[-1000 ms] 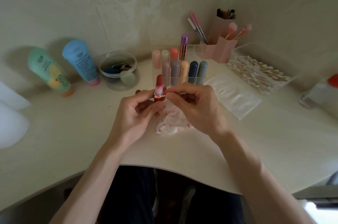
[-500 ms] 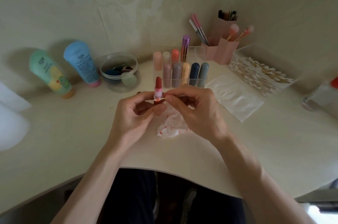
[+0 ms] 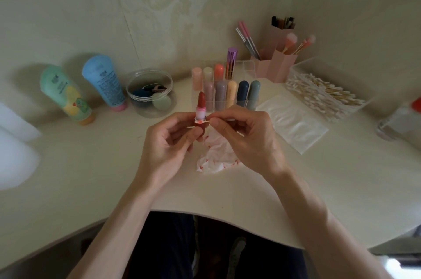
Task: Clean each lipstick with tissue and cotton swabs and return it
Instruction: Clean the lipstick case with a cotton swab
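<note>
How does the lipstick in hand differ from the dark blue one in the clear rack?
The uncapped red lipstick shows its bullet; the dark blue capped lipstick is closed. The left hand holds the red one above the table; the blue one stands in the clear acrylic organiser. A cotton swab in the right hand touches the red one's collar; no hand touches the blue one. Both are upright.

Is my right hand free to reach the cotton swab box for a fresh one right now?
Probably yes: the cotton swab box stands open-topped to the right, only the flat tissue pack between. But the right hand pinches a swab at the lipstick, so drop that first.
</note>
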`<state>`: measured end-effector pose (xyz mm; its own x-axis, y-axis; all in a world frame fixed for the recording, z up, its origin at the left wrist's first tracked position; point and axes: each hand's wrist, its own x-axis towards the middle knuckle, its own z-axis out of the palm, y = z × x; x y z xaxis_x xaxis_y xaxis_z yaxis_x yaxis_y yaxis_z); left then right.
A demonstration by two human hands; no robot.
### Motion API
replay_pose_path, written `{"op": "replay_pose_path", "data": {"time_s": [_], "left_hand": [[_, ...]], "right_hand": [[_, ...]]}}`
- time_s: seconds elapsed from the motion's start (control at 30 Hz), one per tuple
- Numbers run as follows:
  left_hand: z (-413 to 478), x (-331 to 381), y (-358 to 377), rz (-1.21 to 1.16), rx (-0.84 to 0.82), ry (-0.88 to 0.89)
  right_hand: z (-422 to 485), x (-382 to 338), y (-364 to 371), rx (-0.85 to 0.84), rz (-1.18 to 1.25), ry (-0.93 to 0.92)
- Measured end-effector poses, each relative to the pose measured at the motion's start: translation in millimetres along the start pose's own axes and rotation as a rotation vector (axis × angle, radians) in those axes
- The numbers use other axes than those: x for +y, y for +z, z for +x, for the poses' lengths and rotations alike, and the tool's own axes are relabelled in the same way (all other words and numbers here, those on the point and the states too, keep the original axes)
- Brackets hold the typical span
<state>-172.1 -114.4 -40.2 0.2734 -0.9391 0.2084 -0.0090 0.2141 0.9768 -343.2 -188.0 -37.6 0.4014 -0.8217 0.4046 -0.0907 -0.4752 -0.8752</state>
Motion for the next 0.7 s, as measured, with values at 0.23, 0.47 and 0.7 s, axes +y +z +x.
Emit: {"op": "replay_pose_path", "data": {"time_s": [0.23, 0.47, 0.7], "left_hand": [[1.9, -2.4, -0.6, 0.027, -0.009, 0.008], [0.3, -4.3, 0.3, 0.097, -0.103, 0.036], [-0.2, -4.1, 2.2, -0.014, -0.051, 0.033]], "right_hand": [[-0.4, -1.3, 1.4, -0.029, -0.012, 0.007], [0.5, -1.8, -0.2, -0.032, -0.010, -0.005], [0.1, -1.5, 0.3, -0.026, 0.001, -0.019]]}}
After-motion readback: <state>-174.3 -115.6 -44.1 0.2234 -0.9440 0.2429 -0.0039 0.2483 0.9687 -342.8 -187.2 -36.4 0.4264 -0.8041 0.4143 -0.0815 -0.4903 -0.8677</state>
